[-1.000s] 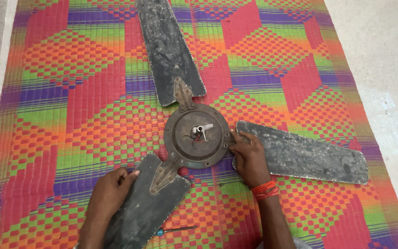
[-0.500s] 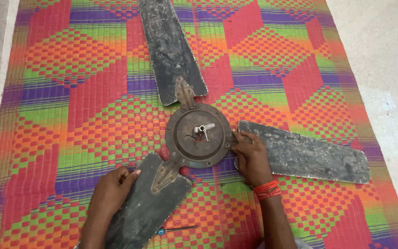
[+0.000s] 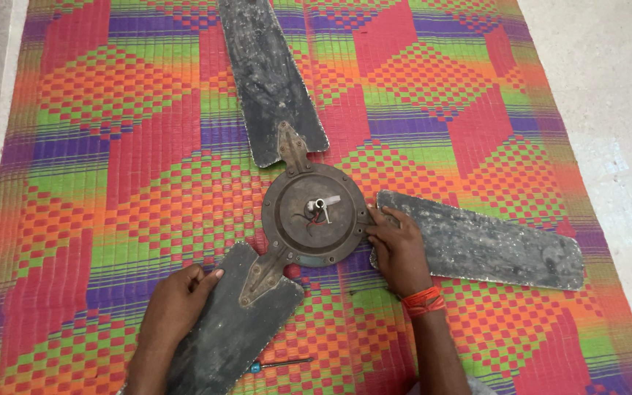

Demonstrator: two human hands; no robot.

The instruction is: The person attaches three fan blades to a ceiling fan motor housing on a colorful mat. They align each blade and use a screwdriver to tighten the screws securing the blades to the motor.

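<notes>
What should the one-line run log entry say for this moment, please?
left hand: flat on near fan blade | right hand: at joint of right blade and motor hub | screwdriver: lying on mat

head view | worn on the person's head, looking steeply down (nearly overhead) | near, arm's reach | frames the ceiling fan [image 3: 316, 216] on the woven mat [image 3: 111, 146] | no second view

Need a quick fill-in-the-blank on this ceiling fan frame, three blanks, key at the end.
1. The fan hub carries ____ blades.
2. The left hand rests on the ____ blade.
3. The right hand wears a ____ thread at the wrist.
4. A screwdriver lies on the ____.
Missing words: three; nearest; red; mat.
</notes>
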